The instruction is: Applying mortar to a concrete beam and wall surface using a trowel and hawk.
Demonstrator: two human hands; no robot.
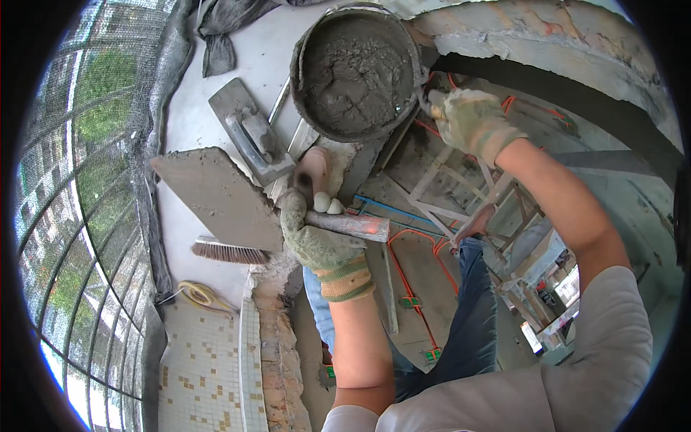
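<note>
My left hand point(324, 245), in a stained work glove, is closed around the worn reddish handle point(353, 225) of a plasterer's hawk. Its broad, mortar-smeared board point(223, 198) extends leftward over the ledge. Far right of it, my gloved right hand point(464, 119) touches the right side of a round bucket point(299, 97). Its fingers are curled, but what lies in them is partly hidden. Thick grey mortar point(356, 68) fills much of the bucket. A plastering float point(252, 133) with a grey handle lies between bucket and hawk.
A brush point(230, 252) lies under the hawk's near edge, with a coiled yellowish hose point(201, 295) closer to me. Netting and bars point(93, 180) line the left. Below the broken wall edge point(277, 360) are orange conduits point(417, 309) and a wooden trestle point(439, 180).
</note>
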